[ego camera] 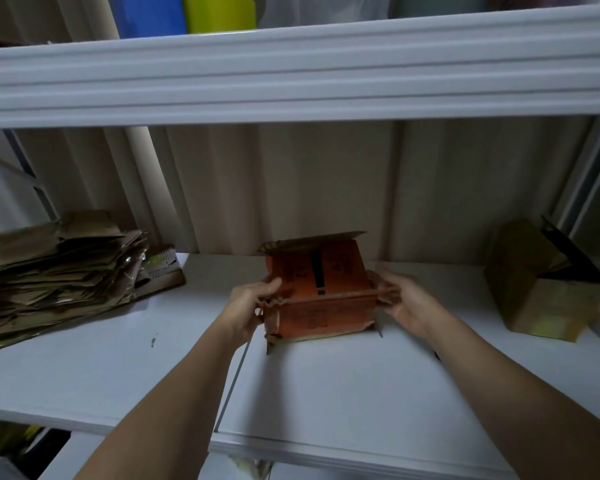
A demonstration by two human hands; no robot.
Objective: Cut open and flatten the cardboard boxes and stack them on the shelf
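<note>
An orange-brown cardboard box (317, 292) stands on the white shelf (326, 382), near its middle, with its top flaps open and its edges torn. My left hand (248, 306) grips the box's left edge, fingers curled over the torn flap. My right hand (400, 301) holds the right edge, thumb on top of the fold. A pile of flattened cardboard (56, 271) lies at the shelf's left end.
A greenish-brown box (534, 289) lies tipped over at the shelf's right end, beside a dark bracket (568, 258). An upper shelf beam (291, 74) hangs close overhead. A pale corrugated wall closes the back. More items sit below the shelf's front edge.
</note>
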